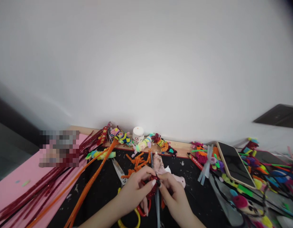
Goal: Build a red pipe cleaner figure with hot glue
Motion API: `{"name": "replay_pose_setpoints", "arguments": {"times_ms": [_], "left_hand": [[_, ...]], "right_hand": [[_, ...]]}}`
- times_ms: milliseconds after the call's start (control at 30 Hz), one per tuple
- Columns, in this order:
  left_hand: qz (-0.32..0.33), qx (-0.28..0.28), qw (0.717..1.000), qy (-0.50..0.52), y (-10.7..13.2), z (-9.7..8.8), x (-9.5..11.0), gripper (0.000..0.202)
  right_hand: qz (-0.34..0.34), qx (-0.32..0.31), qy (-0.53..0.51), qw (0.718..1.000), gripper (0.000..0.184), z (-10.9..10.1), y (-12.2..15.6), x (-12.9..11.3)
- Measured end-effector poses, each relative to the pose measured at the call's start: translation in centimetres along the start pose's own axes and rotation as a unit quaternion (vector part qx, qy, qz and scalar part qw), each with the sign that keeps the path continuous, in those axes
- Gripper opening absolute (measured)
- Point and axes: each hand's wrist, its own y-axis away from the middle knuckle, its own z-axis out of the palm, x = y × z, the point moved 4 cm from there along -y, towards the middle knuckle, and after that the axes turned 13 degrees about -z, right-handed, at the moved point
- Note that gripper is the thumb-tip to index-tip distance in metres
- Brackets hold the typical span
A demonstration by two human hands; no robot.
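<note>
Near the front middle of the black mat (94, 202), my left hand (137, 186) pinches a dark red, sparkly pipe-cleaner piece (151, 192) between thumb and fingers. My right hand (174, 193) meets it from the other side, its fingertips closed on a small black part (158, 182) of the same piece. Just behind the hands lies a pale pink glue gun (158, 161), partly covered by them. Under my left hand are scissors with a yellow handle (137, 218); a steel blade (118, 171) shows beyond the wrist. Cut orange pipe-cleaner bits (138, 162) are scattered behind.
Long red pipe cleaners (46, 182) and orange ones (89, 183) cross the pink sheet (9, 196) at left. Finished fuzzy figures (121, 135) and a white jar (138, 134) line the wall. A phone (236, 164) lies at right among several colourful pipe-cleaner pieces (241, 201).
</note>
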Motion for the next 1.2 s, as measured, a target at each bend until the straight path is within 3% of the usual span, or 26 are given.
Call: {"name": "replay_pose_setpoints", "arguments": {"times_ms": [1200], "left_hand": [[-0.009,0.003,1.0,0.001,-0.17,-0.09,-0.24,0.018]], "right_hand": [[0.006,0.0,-0.023,1.0,0.017,0.03,0.1,0.25]]}}
